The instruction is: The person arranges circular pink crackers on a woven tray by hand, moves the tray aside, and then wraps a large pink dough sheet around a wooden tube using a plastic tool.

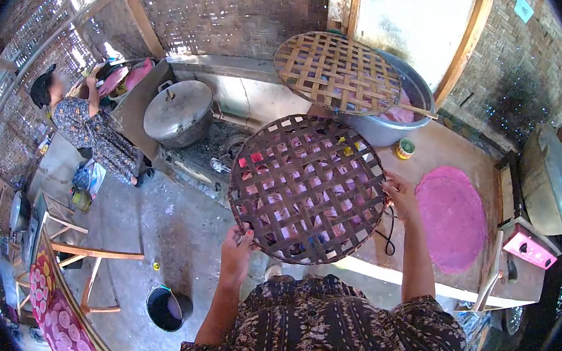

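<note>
A round, dark, open-weave bamboo tray [309,193] is in both hands, in front of my body. My left hand [236,254] grips its near left rim, thumb on top. On the right rim my right hand [402,198] has its fingers closed. Pink and purple items show through the gaps in the weave; what they are is hard to tell. Just beyond lies a lighter woven bamboo tray [340,73], across the top of a large grey tub [425,78] with pink contents. A flat pink oval sheet [450,220] is on the counter to my right.
A lidded metal pot [179,111] stands on the stove ledge. Along the counter are a small yellow-green tin [405,148] and a pink-fronted appliance [530,247]. A black bucket [167,308] and a wooden stand [95,259] occupy the floor at left. Another person [92,124] is farther left.
</note>
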The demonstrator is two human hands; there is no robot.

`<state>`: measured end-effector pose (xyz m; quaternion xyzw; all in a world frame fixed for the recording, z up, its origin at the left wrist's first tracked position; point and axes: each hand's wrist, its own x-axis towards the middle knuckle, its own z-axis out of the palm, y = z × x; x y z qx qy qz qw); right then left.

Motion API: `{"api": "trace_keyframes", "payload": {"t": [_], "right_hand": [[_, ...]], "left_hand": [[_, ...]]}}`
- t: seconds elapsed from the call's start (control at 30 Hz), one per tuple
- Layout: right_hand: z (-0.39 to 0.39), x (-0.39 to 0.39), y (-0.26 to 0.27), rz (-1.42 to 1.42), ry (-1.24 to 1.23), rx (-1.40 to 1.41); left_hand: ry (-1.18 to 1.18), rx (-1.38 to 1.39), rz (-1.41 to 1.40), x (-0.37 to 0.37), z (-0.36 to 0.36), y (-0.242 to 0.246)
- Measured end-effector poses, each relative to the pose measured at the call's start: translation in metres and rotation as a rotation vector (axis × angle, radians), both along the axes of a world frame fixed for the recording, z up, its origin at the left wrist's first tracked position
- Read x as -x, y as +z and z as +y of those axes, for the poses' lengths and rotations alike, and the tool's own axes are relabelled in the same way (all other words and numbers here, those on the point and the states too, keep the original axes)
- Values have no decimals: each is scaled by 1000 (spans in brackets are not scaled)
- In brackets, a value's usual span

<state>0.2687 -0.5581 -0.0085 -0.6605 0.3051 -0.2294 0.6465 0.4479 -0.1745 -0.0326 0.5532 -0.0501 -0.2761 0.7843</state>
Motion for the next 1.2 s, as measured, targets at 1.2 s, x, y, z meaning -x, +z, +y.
{"api": "trace_keyframes", "payload": {"t": [1.2], "right_hand": [[0,55,-27,120,-243,340]], "left_hand": [[476,-224,-155,-18,62,-15]]}}
